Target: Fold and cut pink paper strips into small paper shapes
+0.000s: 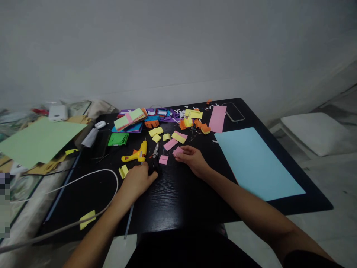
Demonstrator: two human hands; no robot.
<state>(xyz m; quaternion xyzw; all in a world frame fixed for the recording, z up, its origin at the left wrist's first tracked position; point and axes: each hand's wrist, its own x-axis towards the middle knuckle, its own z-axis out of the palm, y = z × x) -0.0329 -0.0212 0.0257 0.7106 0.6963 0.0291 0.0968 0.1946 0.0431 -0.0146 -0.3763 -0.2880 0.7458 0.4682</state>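
My right hand (pixel 193 160) pinches a small pink paper piece (pixel 177 151) between thumb and fingers, just above the black table. A folded pink paper piece (pixel 163 159) lies to its left. My left hand (pixel 138 180) is closed round the dark handles of a pair of pliers (pixel 155 150), whose metal jaws point away from me; the fingers partly hide the handles. Just beyond this hand lies a yellow glue gun (pixel 141 150) on its side. A clear glue stick (pixel 128 221) shows below my left wrist. Yellow folded papers (pixel 166 137) and a pink-and-yellow piece (pixel 179 137) lie farther back.
A light blue sheet (pixel 258 163) covers the table's right side, near a pink strip (pixel 218 119) and a phone (pixel 234 112). Stacked coloured papers (pixel 130 120) and purple scraps (pixel 171 117) lie at the back. A white cable (pixel 113 173) loops on the left, near a green sheet (pixel 41 139).
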